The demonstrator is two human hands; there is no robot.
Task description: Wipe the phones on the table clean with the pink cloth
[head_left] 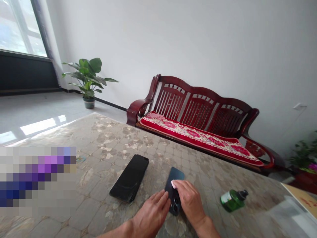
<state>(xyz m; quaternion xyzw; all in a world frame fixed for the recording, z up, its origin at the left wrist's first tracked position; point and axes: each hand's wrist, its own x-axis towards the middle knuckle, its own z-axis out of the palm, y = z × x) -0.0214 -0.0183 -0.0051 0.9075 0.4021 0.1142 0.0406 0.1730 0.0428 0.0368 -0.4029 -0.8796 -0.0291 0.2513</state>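
Observation:
A dark blue phone (177,174) lies on the patterned table (99,148), its camera lenses facing up at the near end. My left hand (154,211) rests on its left edge, fingers together and stretched out flat. From the right, my right hand (189,200) is closed around a small pale pink-white piece (174,184), which touches the phone's back. To the left of my hands lies a larger black phone (130,178), screen side up. A green bottle with a black cap (232,200) lies tilted to the right of my right hand.
Behind the table stands a dark red wooden bench (195,105) with a red floral cushion (193,133). A potted plant (89,101) is on the floor at the back left. A yellowish board (300,197) and clear plastic (284,215) lie at the right edge.

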